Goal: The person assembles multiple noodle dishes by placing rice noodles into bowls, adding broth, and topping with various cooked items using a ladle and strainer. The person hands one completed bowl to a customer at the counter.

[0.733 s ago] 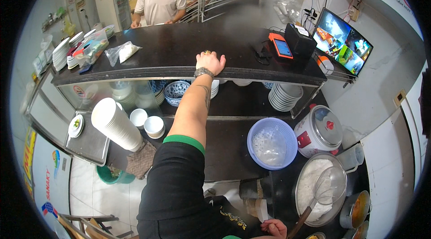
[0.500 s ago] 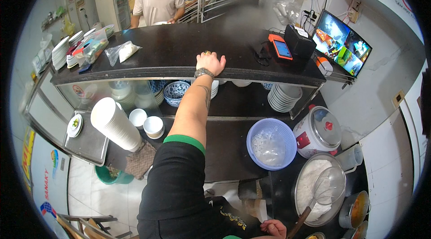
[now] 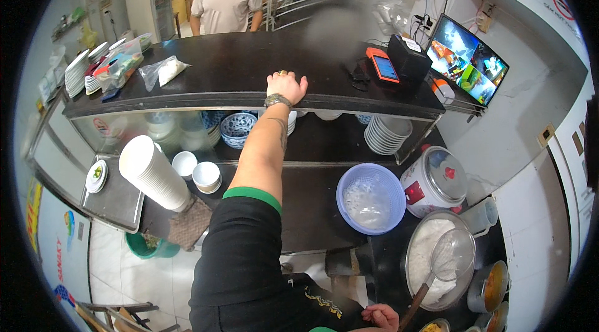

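My left hand rests palm down on the dark counter near its front edge, with a ring and a wristwatch. Its thumb stands apart, the fingers bend partly out of sight, and it holds nothing visible. Low in the picture, my right hand sits close to my body with curled fingers; whatever is in it, if anything, is hidden. Beside it runs the wooden handle of a wire strainer, which lies over a wide metal bowl of white food. The handle's end is hidden near the hand.
A blue colander and a lidded cooker stand at the right. Stacked white cups lean at the left by small bowls. Patterned bowls fill the shelf. A handheld terminal lies on the counter; a person stands behind it.
The view has shifted slightly, while my left hand stays on the counter. The person opposite has straightened up, arms lowered from the counter. My right hand looks unchanged.
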Demonstrator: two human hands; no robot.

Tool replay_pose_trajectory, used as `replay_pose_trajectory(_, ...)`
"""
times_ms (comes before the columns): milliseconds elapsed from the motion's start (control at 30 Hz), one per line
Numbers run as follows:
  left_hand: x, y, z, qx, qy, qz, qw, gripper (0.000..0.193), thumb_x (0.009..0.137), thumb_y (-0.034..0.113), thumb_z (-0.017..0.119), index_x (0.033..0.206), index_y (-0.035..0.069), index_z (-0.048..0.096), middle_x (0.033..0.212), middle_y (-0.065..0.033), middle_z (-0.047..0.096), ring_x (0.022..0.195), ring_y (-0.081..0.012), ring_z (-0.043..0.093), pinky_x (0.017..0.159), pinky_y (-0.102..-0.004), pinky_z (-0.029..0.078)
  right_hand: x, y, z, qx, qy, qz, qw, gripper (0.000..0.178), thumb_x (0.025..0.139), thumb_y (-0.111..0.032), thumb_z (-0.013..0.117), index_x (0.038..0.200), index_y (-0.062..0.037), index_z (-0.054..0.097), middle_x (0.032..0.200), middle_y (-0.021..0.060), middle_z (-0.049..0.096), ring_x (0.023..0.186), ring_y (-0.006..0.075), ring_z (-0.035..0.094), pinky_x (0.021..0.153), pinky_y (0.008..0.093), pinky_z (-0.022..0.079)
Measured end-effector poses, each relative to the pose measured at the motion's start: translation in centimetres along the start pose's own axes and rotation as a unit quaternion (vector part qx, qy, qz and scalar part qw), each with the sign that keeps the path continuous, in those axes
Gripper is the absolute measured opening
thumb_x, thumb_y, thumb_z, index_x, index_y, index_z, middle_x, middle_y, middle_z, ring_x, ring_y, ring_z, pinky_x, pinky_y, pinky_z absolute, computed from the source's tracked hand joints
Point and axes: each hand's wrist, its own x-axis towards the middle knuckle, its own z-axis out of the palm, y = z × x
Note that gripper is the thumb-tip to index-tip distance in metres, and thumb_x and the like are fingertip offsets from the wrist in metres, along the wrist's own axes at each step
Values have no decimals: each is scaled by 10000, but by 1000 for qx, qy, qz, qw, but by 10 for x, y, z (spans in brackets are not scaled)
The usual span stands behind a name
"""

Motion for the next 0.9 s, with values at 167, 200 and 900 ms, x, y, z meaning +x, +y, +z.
replay_pose_trajectory(167, 1, -1, 2, 8, 7, 7, 1000, 494, 876, 494, 486, 909, 51, 704, 908, -162, 694, 950, -313, 631, 836, -442, 440, -3, -3, 6, 13, 18, -18, 1000, 217, 956, -188, 569, 1026, 1, 648, 924, 47, 647, 810, 111, 560, 752, 249, 451)
replay_pose_trajectory(200, 1, -1, 2, 8, 4, 7, 1000, 498, 879, 495, 483, 910, 49, 705, 905, -164, 693, 954, -313, 628, 834, -442, 439, -3, -4, 7, 14, 25, -25, 999, 215, 955, -185, 569, 1021, 4, 648, 922, 49, 647, 808, 114, 560, 751, 250, 450)
replay_pose_trajectory(900, 1, -3, 8, -7, 24, 16, 1000, 498, 873, 487, 492, 865, 38, 708, 863, -173, 693, 929, -325, 631, 818, -446, 442, 0, -9, 12, 5, 17, 9, 1000, 247, 963, -202, 559, 1026, 21, 643, 929, 63, 651, 830, 123, 571, 774, 256, 448)
